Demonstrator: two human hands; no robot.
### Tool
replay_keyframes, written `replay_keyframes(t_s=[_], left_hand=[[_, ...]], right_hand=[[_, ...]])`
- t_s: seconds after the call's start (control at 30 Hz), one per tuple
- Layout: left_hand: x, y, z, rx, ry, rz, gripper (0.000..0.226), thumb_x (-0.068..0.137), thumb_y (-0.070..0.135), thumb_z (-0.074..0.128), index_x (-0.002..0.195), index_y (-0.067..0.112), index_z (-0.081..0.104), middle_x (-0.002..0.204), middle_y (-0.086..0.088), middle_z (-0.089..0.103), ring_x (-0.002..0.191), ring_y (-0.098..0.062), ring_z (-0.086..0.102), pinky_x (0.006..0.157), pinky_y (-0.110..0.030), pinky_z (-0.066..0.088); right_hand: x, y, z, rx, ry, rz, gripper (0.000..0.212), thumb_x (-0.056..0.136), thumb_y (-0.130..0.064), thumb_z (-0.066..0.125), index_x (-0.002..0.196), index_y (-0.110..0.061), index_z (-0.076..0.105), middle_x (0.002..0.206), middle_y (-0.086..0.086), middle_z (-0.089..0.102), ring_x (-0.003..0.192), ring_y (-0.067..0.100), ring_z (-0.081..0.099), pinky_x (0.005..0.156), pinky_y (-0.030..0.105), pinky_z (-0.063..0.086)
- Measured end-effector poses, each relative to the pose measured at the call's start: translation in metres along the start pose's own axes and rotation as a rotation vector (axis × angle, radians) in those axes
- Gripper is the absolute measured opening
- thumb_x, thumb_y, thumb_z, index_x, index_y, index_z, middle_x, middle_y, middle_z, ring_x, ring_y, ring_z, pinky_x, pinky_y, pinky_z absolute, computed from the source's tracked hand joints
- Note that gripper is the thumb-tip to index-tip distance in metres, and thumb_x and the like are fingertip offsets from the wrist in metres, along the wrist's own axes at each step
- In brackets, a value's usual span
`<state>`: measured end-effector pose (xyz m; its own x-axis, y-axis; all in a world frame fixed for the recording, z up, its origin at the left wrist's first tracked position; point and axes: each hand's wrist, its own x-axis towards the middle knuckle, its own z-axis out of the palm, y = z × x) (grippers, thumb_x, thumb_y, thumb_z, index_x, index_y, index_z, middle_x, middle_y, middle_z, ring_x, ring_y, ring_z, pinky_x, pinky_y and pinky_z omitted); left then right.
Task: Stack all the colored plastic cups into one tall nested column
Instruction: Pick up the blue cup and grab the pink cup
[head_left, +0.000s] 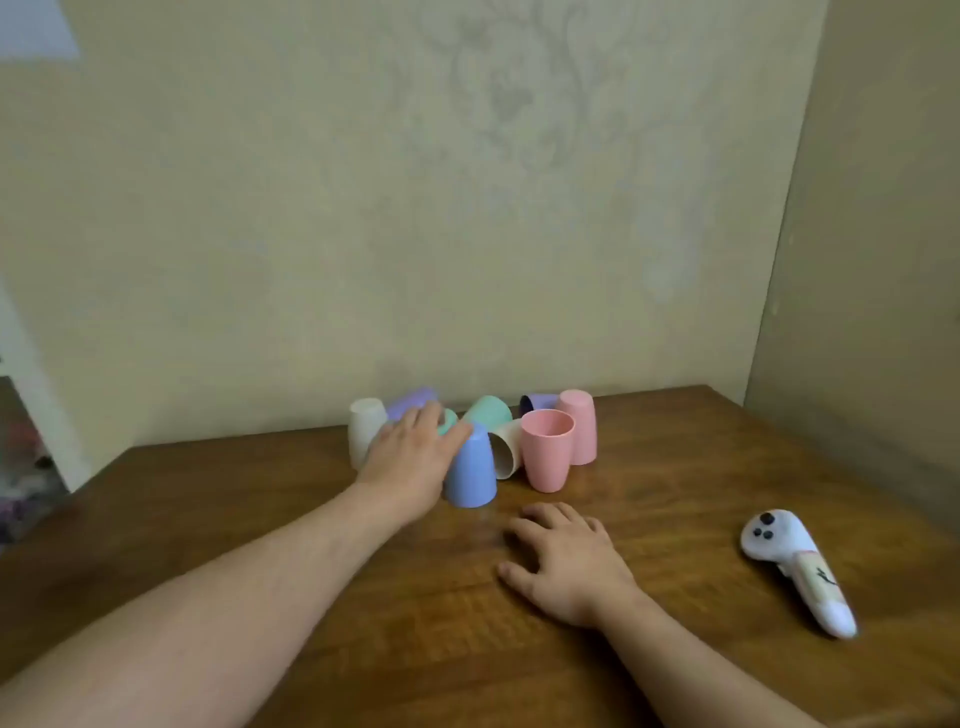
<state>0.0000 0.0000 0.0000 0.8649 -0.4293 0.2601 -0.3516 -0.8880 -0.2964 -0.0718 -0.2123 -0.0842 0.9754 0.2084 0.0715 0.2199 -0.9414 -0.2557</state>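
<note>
Several pastel cups cluster at the table's far edge by the wall. A blue cup (471, 470) stands upside down at the front. To its right a pink cup (546, 449) stands upright, with another pink cup (579, 425) inverted behind it. A cream cup (506, 448) lies on its side between blue and pink. A white cup (365, 428) stands inverted at the left. Green cups (488, 411) and purple cups (410, 401) lie behind. My left hand (413, 457) reaches over a green cup, fingers spread, touching the blue cup. My right hand (569, 561) rests flat on the table, holding nothing.
A white handheld controller (797, 569) lies on the wooden table (311, 649) at the right. Walls close off the back and the right side. The table's left edge runs diagonally at the left.
</note>
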Motion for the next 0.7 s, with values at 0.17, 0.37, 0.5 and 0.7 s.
replay_keyframes(t_s=[0.17, 0.37, 0.5, 0.7], left_hand=[[0.044, 0.015, 0.015, 0.226, 0.025, 0.268, 0.083, 0.098, -0.001, 0.060, 0.163, 0.038, 0.025, 0.179, -0.011, -0.002, 0.155, -0.042, 0.023, 0.093, -0.046, 0.048], [0.037, -0.010, 0.056, 0.129, 0.065, 0.023, 0.081, 0.051, 0.007, 0.096, 0.124, 0.029, 0.069, 0.142, -0.013, 0.059, 0.100, -0.044, 0.059, 0.062, -0.041, 0.057], [0.005, -0.030, 0.065, -0.323, 0.064, -0.236, 0.079, 0.073, 0.052, 0.081, 0.142, 0.037, 0.045, 0.135, 0.002, 0.050, 0.110, -0.032, 0.063, 0.082, -0.039, 0.051], [-0.036, -0.012, 0.081, -1.118, 0.123, -0.556, 0.068, 0.076, 0.056, 0.090, 0.123, 0.034, 0.046, 0.110, 0.012, 0.063, 0.103, -0.022, 0.067, 0.076, -0.034, 0.050]], right_hand=[[0.005, 0.006, 0.004, 0.017, -0.006, 0.007, 0.069, 0.094, -0.075, 0.043, 0.156, -0.045, 0.047, 0.169, -0.012, 0.036, 0.159, 0.017, 0.025, 0.125, 0.050, 0.023], [0.008, 0.006, 0.005, 0.002, -0.006, 0.003, 0.069, 0.094, -0.075, 0.044, 0.156, -0.045, 0.046, 0.168, -0.014, 0.035, 0.159, 0.015, 0.022, 0.125, 0.049, 0.021], [0.007, 0.004, 0.003, -0.008, -0.015, 0.003, 0.068, 0.095, -0.074, 0.044, 0.157, -0.045, 0.045, 0.168, -0.014, 0.035, 0.159, 0.015, 0.023, 0.124, 0.050, 0.023], [0.006, 0.001, -0.002, -0.002, -0.056, 0.004, 0.067, 0.097, -0.074, 0.044, 0.158, -0.046, 0.043, 0.170, -0.014, 0.033, 0.160, 0.015, 0.023, 0.126, 0.052, 0.024]])
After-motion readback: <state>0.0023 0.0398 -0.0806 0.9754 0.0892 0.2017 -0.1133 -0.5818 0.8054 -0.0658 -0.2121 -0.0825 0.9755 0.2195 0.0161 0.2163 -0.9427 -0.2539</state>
